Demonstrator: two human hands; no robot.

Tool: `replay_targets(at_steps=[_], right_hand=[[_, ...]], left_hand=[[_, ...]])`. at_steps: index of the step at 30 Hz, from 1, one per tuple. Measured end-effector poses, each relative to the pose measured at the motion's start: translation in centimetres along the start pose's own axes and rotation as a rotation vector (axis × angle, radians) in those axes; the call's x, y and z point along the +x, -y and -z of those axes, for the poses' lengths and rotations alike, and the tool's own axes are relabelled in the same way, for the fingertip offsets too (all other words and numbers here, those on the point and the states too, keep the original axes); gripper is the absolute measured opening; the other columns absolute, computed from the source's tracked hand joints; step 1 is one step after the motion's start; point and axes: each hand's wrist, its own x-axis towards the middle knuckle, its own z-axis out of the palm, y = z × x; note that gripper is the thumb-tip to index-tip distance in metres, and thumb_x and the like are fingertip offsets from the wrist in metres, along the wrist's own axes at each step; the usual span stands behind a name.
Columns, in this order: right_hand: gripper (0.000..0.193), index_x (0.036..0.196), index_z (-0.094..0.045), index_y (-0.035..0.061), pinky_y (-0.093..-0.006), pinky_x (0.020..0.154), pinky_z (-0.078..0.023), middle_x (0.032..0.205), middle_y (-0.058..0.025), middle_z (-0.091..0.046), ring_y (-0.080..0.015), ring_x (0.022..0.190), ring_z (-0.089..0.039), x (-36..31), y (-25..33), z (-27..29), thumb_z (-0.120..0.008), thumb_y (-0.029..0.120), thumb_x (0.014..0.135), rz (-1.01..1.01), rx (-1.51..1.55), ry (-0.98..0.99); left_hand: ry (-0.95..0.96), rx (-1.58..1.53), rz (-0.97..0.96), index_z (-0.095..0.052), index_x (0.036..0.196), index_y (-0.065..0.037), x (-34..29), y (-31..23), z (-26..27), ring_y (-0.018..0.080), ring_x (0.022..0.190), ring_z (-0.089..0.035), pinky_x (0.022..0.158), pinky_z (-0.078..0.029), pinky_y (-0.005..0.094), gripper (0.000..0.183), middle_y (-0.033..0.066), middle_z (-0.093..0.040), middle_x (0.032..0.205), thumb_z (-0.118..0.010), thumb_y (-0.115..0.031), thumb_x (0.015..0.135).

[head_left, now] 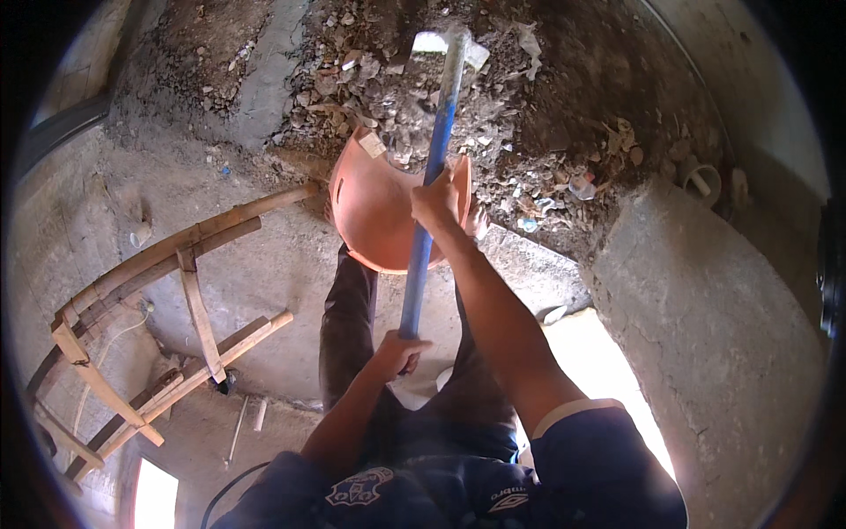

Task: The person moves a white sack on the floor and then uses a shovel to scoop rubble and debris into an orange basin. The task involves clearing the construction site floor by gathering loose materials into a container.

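Both my hands grip the long handle of a hoe [441,132], blue along most of its length. Its bright metal head rests at the far end, among the rubble. My right hand [436,201] is wrapped round the middle of the handle, above an orange plastic tub [374,207]. Lower down, close to my body, my left hand [398,355] is closed round the handle's near end. The tub lies between my lower legs, its open side facing the rubble. A small pale chip sits at its upper left rim. The handle hides part of the tub's right side.
Loose soil and rubble [388,97] spread beyond the tub. On the left lies a wooden ladder-like frame [189,238]. A concrete slab [705,309] rises at the right, with a white pipe end [702,182] near its far edge. Bright light falls beside my right leg.
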Motion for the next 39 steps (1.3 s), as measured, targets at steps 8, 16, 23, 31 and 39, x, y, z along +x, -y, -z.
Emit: replay_targets(at_steps=[8, 16, 23, 31, 39], right_hand=[[0.057, 0.125, -0.036, -0.0027, -0.0463, 0.086, -0.044, 0.113, -0.0234, -0.053, -0.0362, 0.111, -0.051, -9.3, -8.8, -3.1, -0.061, 0.015, 0.076, 0.050, 0.092, 0.030], [0.060, 0.127, -0.035, -0.0001, -0.0401, 0.050, -0.049, 0.076, -0.0175, -0.059, -0.0276, 0.058, -0.062, -3.8, 4.4, 6.3, -0.061, 0.019, 0.075, 0.149, 0.065, -0.063], [0.058, 0.127, -0.035, 0.0021, -0.0342, 0.045, -0.049, 0.078, -0.0109, -0.056, -0.0185, 0.059, -0.059, 24.0, 22.0, 13.3, -0.069, 0.015, 0.081, 0.580, 0.339, -0.231], [0.069, 0.140, -0.014, 0.0009, -0.0452, 0.065, -0.056, 0.099, -0.0279, -0.060, -0.0393, 0.080, -0.065, 32.0, 19.3, 4.9, -0.053, 0.027, 0.089, 0.393, -0.279, -0.368], [0.069, 0.135, -0.020, -0.0010, -0.0494, 0.073, -0.052, 0.092, -0.0308, -0.061, -0.0444, 0.083, -0.063, 15.2, 10.6, 1.1, -0.057, 0.021, 0.082, 0.256, -0.368, -0.094]], left_hand=[[-0.216, 0.990, 0.007, -0.068, 0.078, -0.003, 2.0, 27.0, 8.7, 0.0151, 0.059, -0.063, 0.060, -0.052, 0.0342, 0.028, 0.0081, -0.065, 0.067, -0.077, -0.029, 0.072], [-0.168, 0.617, -0.216, -0.063, 0.079, -0.005, 5.7, 4.0, -0.1, 0.0115, 0.052, -0.056, 0.049, -0.046, 0.0306, 0.023, 0.0049, -0.061, 0.063, -0.075, -0.024, 0.076], [0.052, 0.259, -0.667, -0.055, 0.071, -0.007, 23.3, -33.6, -4.3, 0.0105, 0.036, -0.041, 0.035, -0.032, 0.0280, 0.020, -0.0005, -0.049, 0.050, -0.070, -0.019, 0.076], [0.196, 0.078, -0.599, -0.049, 0.063, -0.011, 29.5, -34.9, -0.6, 0.0103, 0.037, -0.037, 0.036, -0.030, 0.0273, 0.020, -0.0021, -0.041, 0.049, -0.062, -0.014, 0.078], [0.196, -0.260, -0.237, -0.052, 0.068, -0.008, 15.2, -18.6, -1.1, 0.0116, 0.037, -0.042, 0.035, -0.033, 0.0275, 0.015, 0.0010, -0.046, 0.049, -0.064, -0.008, 0.078]])
